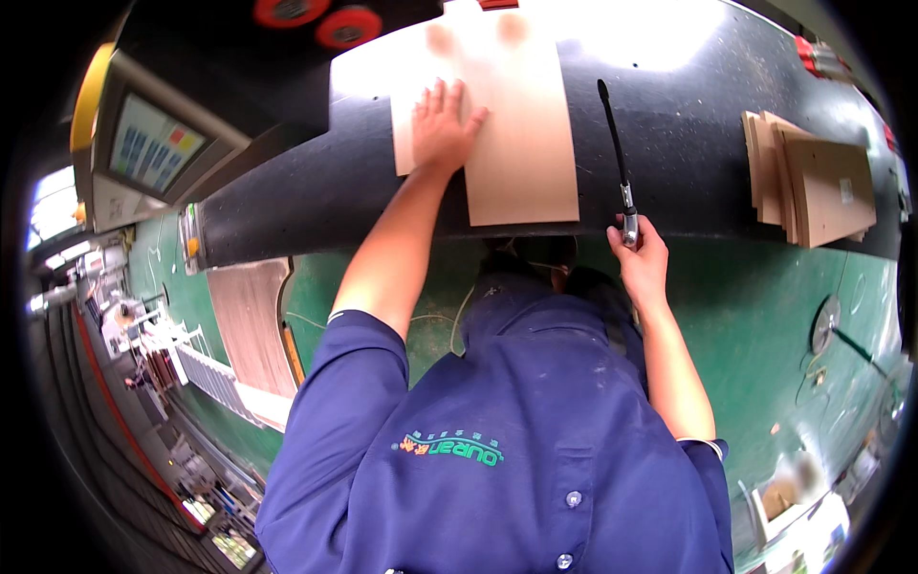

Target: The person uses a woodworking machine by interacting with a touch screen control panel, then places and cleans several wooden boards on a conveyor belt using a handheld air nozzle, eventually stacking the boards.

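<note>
My left hand (442, 122) lies flat, fingers spread, on a pale wooden panel (521, 143) that rests on a black machine table (306, 191). The panel's near edge reaches the table's front edge. My right hand (639, 258) is closed around the metal handle of a long thin black air blow gun (615, 143), whose nozzle points away from me over the black table, right of the panel.
A stack of several brown boards (813, 177) lies at the right of the table. A control screen (153, 143) stands at the left, two red round parts (320, 19) at the back. More wood panels (253, 325) lean on the green floor (765, 306) at the left.
</note>
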A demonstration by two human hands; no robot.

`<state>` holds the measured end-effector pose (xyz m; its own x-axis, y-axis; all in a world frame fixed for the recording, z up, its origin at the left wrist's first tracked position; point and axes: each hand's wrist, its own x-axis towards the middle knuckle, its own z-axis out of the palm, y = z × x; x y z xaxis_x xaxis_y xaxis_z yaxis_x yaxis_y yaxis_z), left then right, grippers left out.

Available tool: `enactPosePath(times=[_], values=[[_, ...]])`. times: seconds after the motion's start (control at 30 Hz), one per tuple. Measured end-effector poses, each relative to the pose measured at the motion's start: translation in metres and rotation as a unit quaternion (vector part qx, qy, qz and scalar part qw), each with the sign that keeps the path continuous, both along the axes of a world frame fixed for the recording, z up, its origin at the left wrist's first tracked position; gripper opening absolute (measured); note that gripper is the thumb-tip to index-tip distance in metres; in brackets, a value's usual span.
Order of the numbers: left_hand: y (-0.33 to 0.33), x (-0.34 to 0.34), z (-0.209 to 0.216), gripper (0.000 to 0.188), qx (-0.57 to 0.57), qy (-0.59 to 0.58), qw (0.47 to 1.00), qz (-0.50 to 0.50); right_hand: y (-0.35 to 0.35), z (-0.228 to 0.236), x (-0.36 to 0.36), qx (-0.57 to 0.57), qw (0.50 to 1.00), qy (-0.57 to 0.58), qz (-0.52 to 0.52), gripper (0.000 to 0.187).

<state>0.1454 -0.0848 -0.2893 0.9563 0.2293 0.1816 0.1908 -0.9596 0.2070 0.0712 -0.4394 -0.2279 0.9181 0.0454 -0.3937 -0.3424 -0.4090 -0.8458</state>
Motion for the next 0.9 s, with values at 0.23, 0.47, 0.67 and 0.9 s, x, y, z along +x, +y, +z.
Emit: enactPosePath(times=[0.23, 0.47, 0.67, 0.9], values=[[0.012, 0.047, 0.001, 0.074, -0.035, 0.019, 0.999, 0.001, -0.008, 0.006, -0.02, -0.044, 0.999, 0.029, 0.012, 0.027], [0.021, 0.069, 0.002, 0.072, -0.042, -0.005, 0.999, -0.021, -0.006, 0.006, -0.024, -0.052, 0.998, 0.037, -0.009, 0.029], [0.017, 0.071, 0.005, 0.07, -0.059, -0.006, 0.998, -0.019, -0.001, 0.004, -0.007, 0.002, 0.998, 0.053, -0.034, 0.028], [0.019, 0.071, 0.003, 0.07, -0.067, -0.012, 0.998, -0.011, 0.029, 0.024, 0.042, 0.086, 0.993, 0.056, -0.063, 0.022]])
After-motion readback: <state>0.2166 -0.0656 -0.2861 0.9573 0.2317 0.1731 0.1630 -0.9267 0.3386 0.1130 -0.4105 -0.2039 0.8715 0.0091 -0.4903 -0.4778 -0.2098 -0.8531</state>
